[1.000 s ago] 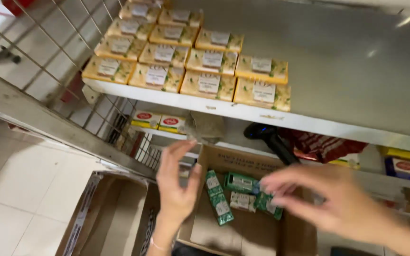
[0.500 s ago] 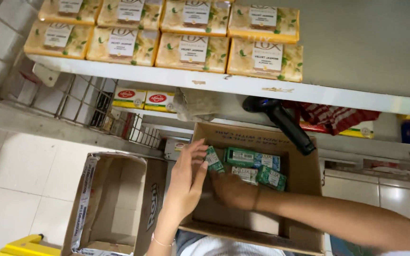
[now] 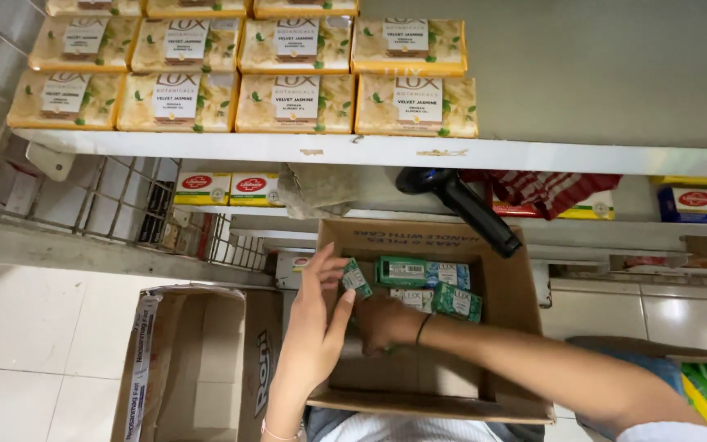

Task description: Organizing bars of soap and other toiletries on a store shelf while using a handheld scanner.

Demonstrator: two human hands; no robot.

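Inside box point(image 3: 501, 303): left hand point(image 3: 314, 327) pinches one green soap point(image 3: 356, 278) at fingertips; right hand point(image 3: 385, 321) curled low beside it, grip unclear. Several green soaps point(image 3: 427, 282) remain just beyond fingers, none yet out.

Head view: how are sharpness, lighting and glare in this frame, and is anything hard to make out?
Head view: even indoor light, mostly sharp; the yellow soap packs on the white shelf are crisp. Mild sheen on the floor tiles, no harsh glare. Left hand slightly soft; right hand sits shadowed inside the cardboard box among green soap packs. Shelf edges bow slightly.
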